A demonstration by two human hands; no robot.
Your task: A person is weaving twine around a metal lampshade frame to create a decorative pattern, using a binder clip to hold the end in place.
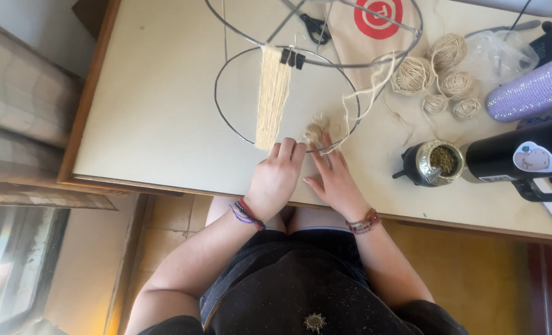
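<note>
Twine (316, 129), pale and fuzzy, bunched at near rim of thin wire ring (221, 115) on cream table (158, 124), pinched between curled fingers of left hand (278, 177) and right hand (333, 180), both closed on it beside flat wrapped strands (271, 99).

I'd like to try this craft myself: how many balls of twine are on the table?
5 twine balls, all right of the wire frame: two large, one medium, two small. More may hide under the plastic bag.
</note>
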